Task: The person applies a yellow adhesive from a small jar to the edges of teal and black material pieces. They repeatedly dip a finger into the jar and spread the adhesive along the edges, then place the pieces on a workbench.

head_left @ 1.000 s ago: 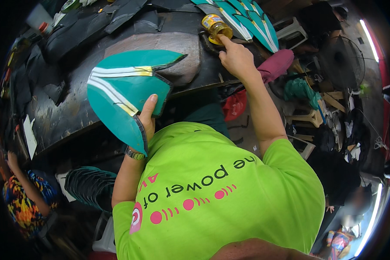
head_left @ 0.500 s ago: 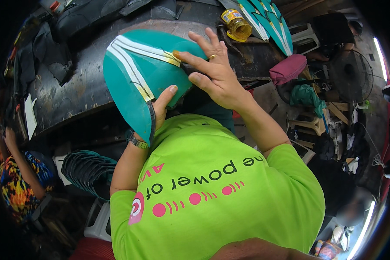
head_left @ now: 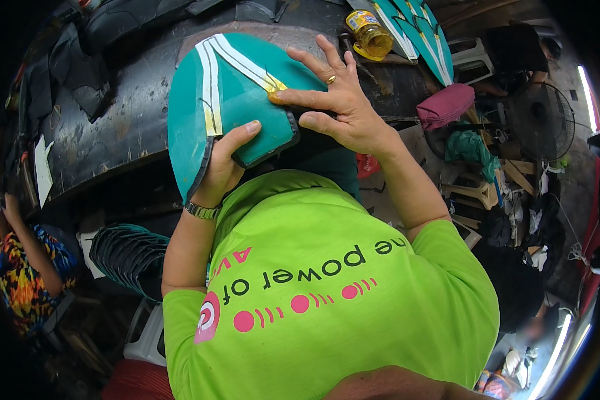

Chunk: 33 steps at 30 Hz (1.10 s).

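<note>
Left hand: the left hand [head_left: 221, 167] has the teal panel [head_left: 230, 100] clamped at its near edge, thumb on the face, fingers curled out of sight beneath.
Right hand: the right hand [head_left: 340, 107] lies flat on the panel's right side, fingers [head_left: 293, 95] spread and gripping nothing; one fingertip presses right where the stripes meet.
Teal panel: a rounded teal piece with a dark rim, held tilted over the near edge of the dark workbench [head_left: 113, 127], just in front of the person's chest.
Stripes: two pale bands [head_left: 210, 80] cross the panel and meet near its right side, with a yellowish smear at the junction.
Wrist: a metal watch [head_left: 201, 211] sits on the left wrist, and there's a ring on the right hand.
Bench top: a yellow jar [head_left: 370, 35] stands at the far side, beside more teal pieces [head_left: 420, 33] lying in a fan.
Below left: a stack of dark-edged teal pieces [head_left: 130, 257] sits under the bench.
Far left: another person in a patterned top [head_left: 20, 280] is at the edge of view.
</note>
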### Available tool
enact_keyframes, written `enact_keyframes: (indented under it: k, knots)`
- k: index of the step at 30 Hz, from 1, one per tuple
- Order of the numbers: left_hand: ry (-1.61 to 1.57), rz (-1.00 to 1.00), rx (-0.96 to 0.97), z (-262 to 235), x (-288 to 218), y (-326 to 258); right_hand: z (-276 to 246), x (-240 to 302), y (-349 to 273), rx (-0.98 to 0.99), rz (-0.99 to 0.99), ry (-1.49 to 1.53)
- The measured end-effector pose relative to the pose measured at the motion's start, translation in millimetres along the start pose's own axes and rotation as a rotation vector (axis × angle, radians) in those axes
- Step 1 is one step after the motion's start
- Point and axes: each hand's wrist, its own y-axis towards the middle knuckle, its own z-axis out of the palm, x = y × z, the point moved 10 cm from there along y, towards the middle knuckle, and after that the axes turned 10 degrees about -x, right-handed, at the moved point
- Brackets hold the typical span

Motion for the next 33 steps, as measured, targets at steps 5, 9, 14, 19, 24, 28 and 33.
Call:
enact_keyframes:
  k: [5,9,14,19,24,28,33]
  knots:
    - [-0.054,-0.009,0.037,5,-4,-1,-4,10,-3,0.030,-0.092,0.000]
    - [-0.050,-0.049,0.066,5,1,1,-6,19,-10,0.037,-0.174,-0.060]
    - [-0.057,-0.124,0.066,0,10,6,-12,30,-18,-0.013,-0.255,-0.050]
    - [-0.125,-0.187,0.072,1,17,6,-20,39,-22,-0.085,-0.370,-0.222]
    - [-0.187,-0.114,-0.004,0,9,12,-32,43,-22,-0.144,-0.404,-0.346]
    - [-0.175,0.063,-0.088,-5,-17,20,-49,43,-22,-0.254,-0.321,-0.238]
    - [-0.059,0.150,-0.083,3,-20,17,-37,37,-20,-0.319,-0.175,-0.287]
